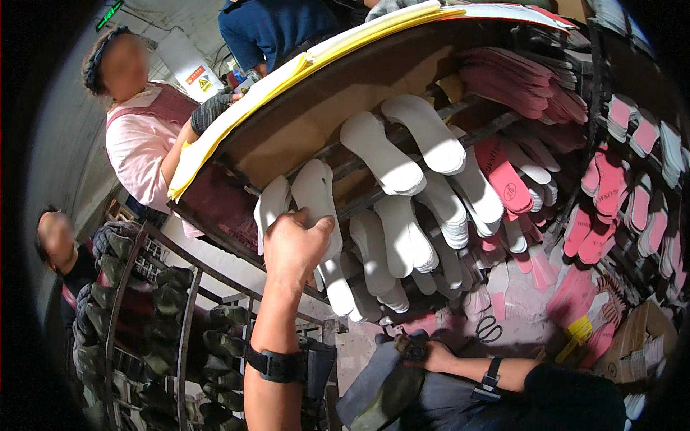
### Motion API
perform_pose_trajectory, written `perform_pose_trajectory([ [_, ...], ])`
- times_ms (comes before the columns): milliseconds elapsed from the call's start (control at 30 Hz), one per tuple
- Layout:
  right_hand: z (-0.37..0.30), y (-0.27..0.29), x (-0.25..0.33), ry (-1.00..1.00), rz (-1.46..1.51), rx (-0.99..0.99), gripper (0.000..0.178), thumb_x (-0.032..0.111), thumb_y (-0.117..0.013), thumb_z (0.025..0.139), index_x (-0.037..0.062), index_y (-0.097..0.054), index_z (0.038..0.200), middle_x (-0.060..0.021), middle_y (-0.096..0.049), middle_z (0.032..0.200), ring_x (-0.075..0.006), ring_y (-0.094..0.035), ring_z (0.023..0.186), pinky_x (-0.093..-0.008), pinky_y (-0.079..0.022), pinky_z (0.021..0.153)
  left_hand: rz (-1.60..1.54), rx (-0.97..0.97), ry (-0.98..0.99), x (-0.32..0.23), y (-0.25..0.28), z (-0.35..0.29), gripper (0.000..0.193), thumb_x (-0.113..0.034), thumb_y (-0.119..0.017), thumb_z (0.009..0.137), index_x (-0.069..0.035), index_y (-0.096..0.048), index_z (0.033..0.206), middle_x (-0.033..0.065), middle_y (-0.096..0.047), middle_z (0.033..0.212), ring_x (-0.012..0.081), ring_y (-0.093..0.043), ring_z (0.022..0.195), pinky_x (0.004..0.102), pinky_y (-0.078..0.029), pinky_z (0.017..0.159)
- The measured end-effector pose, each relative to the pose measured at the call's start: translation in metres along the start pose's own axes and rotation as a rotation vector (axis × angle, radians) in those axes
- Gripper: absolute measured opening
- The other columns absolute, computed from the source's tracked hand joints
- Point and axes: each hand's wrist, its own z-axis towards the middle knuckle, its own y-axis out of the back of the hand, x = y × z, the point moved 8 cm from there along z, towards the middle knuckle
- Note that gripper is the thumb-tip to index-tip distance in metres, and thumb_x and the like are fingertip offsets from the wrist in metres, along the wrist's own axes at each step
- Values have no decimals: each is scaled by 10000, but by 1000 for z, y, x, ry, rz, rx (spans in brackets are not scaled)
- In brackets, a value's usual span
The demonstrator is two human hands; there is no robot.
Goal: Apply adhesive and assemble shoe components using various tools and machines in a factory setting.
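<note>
A long, curving strip of bright yellow sheeting (269,86) runs in front of me. Beyond its left end I see a person in a pale pink top and dark red apron (136,161); beyond its middle, a person in a navy blue top (277,30). Between them, also beyond the strip, stands a white panel with a red-and-yellow warning sign (188,79). Below the strip's left end I have a dark metal-framed trolley (188,316), with another person (56,237) at its far side. Well below the strip's right half lie black-handled scissors (489,330) and, farther right, an open brown cardboard box (636,327).
</note>
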Motion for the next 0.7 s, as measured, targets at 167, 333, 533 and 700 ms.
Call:
perform_pose_trajectory([
  [167, -1, 6, 10, 66, -14, -74, 485, 498, -647, 819, 145, -614, 1150, -118, -657, 1059, -294, -633, 980, -387, -495, 869, 31, -62, -57, 4, 0, 6, 453, -353, -628, 741, 6, -694, 1008, 214, -683, 833, 288, -686, 788, 349, -507, 773],
  [333, 0, 8, 10, 10, -60, -44, 505, 509, -660, 804, 146, -610, 1150, -119, -657, 1057, -298, -633, 982, -392, -496, 863, 31, -156, -47, -1, 4, 1, 398, -339, -583, 731, 9, -681, 897, 245, -659, 846, 385, -650, 838, 406, -506, 794],
  [533, 0, 8, 5, -54, 30, -43, 558, 569, -653, 775, 166, -612, 1159, -130, -658, 1069, -317, -621, 1014, -403, -490, 875, 110, -277, -107, -4, 4, -1, 476, -342, -593, 749, 16, -638, 1060, 278, -645, 852, 401, -644, 855, 425, -508, 805],
  [700, 1, 0, -9, -1, 176, -63, 566, 585, -650, 771, 167, -616, 1150, -143, -656, 1070, -330, -610, 1035, -416, -485, 878, 118, -366, -203, -10, 16, -12, 509, -341, -586, 781, 20, -595, 1140, 279, -641, 877, 411, -637, 839, 440, -509, 776],
])
